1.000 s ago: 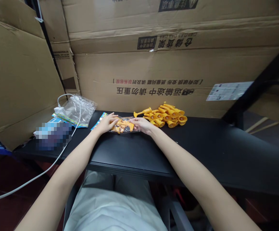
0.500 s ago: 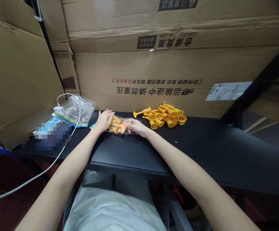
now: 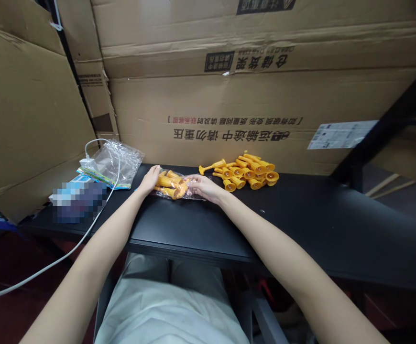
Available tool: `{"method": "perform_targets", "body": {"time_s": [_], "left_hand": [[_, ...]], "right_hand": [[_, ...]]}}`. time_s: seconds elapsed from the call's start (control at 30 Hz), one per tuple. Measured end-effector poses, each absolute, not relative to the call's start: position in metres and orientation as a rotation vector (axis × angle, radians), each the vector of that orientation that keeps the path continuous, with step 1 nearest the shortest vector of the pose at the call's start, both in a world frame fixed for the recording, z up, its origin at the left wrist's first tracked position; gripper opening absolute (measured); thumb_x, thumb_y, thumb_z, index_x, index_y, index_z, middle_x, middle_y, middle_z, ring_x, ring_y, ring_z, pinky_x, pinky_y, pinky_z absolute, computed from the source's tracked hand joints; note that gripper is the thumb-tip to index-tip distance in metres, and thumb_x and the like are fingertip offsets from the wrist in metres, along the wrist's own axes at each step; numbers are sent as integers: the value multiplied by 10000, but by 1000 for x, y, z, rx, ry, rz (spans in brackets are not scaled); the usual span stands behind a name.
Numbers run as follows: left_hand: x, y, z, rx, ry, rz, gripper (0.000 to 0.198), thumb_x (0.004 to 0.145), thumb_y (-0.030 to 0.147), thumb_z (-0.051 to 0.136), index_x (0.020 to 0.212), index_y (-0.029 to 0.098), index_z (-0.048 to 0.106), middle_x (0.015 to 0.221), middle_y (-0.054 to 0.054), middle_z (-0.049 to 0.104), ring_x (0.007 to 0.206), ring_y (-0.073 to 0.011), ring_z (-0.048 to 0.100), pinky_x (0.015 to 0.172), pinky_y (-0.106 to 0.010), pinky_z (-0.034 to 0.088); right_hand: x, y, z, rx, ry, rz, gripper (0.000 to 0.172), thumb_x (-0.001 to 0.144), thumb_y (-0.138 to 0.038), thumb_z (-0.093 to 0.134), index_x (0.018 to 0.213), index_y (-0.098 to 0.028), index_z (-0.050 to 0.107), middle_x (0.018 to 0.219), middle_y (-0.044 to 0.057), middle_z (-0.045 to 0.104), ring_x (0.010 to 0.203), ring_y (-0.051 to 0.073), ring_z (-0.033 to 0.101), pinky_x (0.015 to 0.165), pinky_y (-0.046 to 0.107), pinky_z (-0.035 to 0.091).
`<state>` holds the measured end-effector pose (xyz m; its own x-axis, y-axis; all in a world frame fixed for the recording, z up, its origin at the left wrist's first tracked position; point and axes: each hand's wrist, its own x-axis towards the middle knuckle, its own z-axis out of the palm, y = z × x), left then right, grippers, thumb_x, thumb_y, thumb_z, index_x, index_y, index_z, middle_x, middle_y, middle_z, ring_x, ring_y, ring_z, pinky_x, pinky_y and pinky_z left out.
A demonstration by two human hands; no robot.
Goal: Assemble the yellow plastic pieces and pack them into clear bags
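A clear plastic bag [image 3: 196,196] lies on the black tabletop with several yellow-orange plastic pieces [image 3: 168,182] inside, some with flared, cup-like ends. My left hand [image 3: 149,181] grips the bag's left end, its fingers closed along that edge. At the opposite end, my right hand [image 3: 208,188] pinches the bag close to one of the pieces at its mouth; the fingertips are partly hidden by shiny film. Right of the bag rests a pile of similar loose yellow pieces [image 3: 248,173], with a single piece [image 3: 212,166] lying at the pile's left.
Left of my hands lie empty clear bags [image 3: 127,160] with a white plug [image 3: 88,164] and a white cable [image 3: 96,220]. A blurred blue packet [image 3: 79,198] is beside them. Cardboard [image 3: 208,100] walls the back of the black table [image 3: 322,224].
My left hand has slid left from over the bag to its left end, baring more of the yellow pieces. My right hand stays almost in place. The pile has not moved.
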<state>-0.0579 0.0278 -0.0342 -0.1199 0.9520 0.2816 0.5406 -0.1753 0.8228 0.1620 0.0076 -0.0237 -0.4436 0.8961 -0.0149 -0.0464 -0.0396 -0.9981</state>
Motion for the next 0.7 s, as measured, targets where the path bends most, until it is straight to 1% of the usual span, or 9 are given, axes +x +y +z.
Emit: {"method": "perform_targets", "body": {"time_s": [0.1, 0.2, 0.27, 0.33, 0.4, 0.47, 0.57, 0.63, 0.7], "left_hand": [[-60, 30, -35, 1654, 1569, 1258, 498, 932, 414, 298, 1242, 105, 534, 1325, -135, 547, 1237, -219, 497, 1062, -318, 348], [-60, 31, -38, 1616, 1525, 1262, 475, 899, 355, 404, 1283, 89, 496, 1338, -151, 533, 1234, -213, 502, 1044, -303, 373], [-60, 31, -40, 1633, 1538, 1248, 485, 871, 322, 468, 1303, 101, 478, 1333, -152, 539, 1219, -213, 518, 1040, -314, 382], [-59, 29, -40, 1695, 1599, 1225, 461, 855, 278, 488, 1290, 124, 497, 1318, -133, 556, 1210, -219, 525, 1055, -337, 370], [-56, 25, -37, 1769, 1694, 1191, 426, 846, 208, 468, 1262, 138, 529, 1315, -116, 560, 1224, -233, 511, 1073, -359, 354], [-51, 19, -33, 1822, 1802, 1153, 426, 830, 138, 438, 1241, 145, 548, 1336, -115, 542, 1250, -252, 484, 1087, -398, 338], [-43, 11, -28, 1827, 1990, 1122, 445, 813, 81, 407, 1220, 172, 561, 1343, -119, 530, 1271, -286, 453, 1101, -535, 265], [-40, 8, -25, 1802, 2074, 1107, 461, 799, 55, 405, 1206, 196, 569, 1342, -114, 532, 1271, -296, 448, 1094, -600, 211], [-42, 6, -21, 1798, 2063, 1109, 483, 774, 28, 408, 1183, 215, 585, 1337, -96, 540, 1269, -286, 449, 1100, -620, 155]], "right_hand": [[162, 6, -24, -943, -1514, 1559, 172, 783, -47, 554, 921, -149, 564, 658, 4, 616, 567, 96, 582, 580, 226, 504], [164, 5, -26, -1035, -1694, 1388, 183, 806, -124, 575, 988, -142, 579, 572, -30, 567, 445, 77, 495, 475, 215, 446], [165, 4, -25, -1091, -1811, 1262, 262, 795, -174, 609, 1052, -128, 590, 523, -50, 532, 380, 61, 420, 411, 203, 379], [165, 4, -22, -1116, -1838, 1203, 305, 787, -193, 612, 1083, -120, 598, 509, -52, 527, 359, 54, 393, 389, 197, 344], [166, 6, -18, -1148, -1773, 1182, 242, 808, -199, 554, 1028, -121, 619, 501, -38, 547, 345, 54, 388, 379, 195, 325], [167, 8, -14, -1171, -1662, 1178, 192, 835, -204, 467, 899, -126, 630, 491, -14, 571, 336, 59, 396, 373, 194, 300], [169, 10, -9, -1130, -1576, 1223, 298, 862, -282, 396, 708, -135, 605, 513, 32, 610, 385, 81, 473, 401, 201, 308], [170, 9, -9, -1062, -1647, 1226, 325, 834, -354, 456, 644, -138, 607, 552, 42, 629, 454, 95, 519, 459, 208, 358], [171, 10, -11, -1015, -1758, 1169, 249, 745, -353, 577, 614, -144, 615, 577, 26, 628, 513, 103, 536, 538, 225, 409]]}}
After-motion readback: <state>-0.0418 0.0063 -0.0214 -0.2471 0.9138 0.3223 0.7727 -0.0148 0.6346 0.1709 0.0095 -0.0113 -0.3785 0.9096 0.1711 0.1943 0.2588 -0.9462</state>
